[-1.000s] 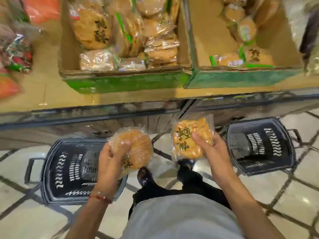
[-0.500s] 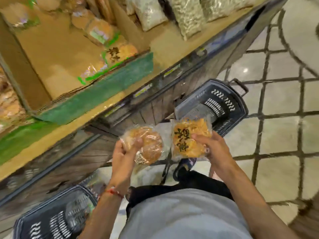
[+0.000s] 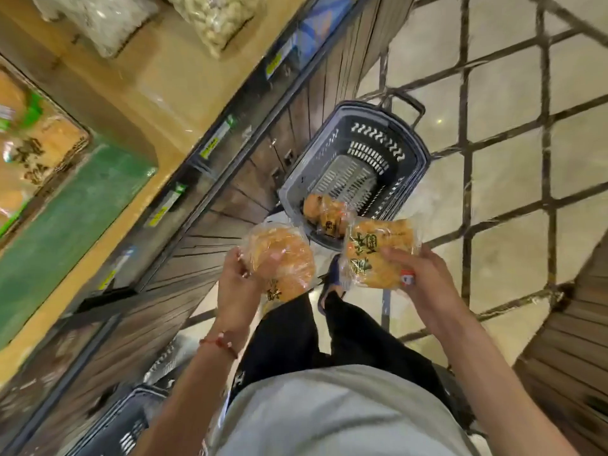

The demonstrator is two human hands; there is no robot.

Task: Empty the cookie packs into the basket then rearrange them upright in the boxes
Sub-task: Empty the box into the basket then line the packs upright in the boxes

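My left hand [image 3: 238, 284] grips a clear pack of round golden cookies [image 3: 283, 261] by its left edge. My right hand [image 3: 418, 274] holds a second pack of cookies with black lettering [image 3: 375, 248], thumb across its front. Both packs hang over the floor just in front of a dark plastic basket [image 3: 411, 149] that stands on the tiles beside the shelf. A cookie pack [image 3: 324, 213] lies in the basket's near corner. A green cardboard box [image 3: 65, 218] with more cookie packs [image 3: 33, 149] sits on the shelf at the left.
A wooden shelf [image 3: 138, 93] runs diagonally across the left, with bags of pale snacks [image 3: 217, 18] on top. A second dark basket [image 3: 131, 422] shows at the bottom left. A wooden fixture [image 3: 572, 357] stands at the right. My legs and foot [image 3: 332, 284] are between the baskets.
My view has swung further right and down towards the right-hand basket. Both hands carried their packs closer to that basket, where a pack now shows inside.
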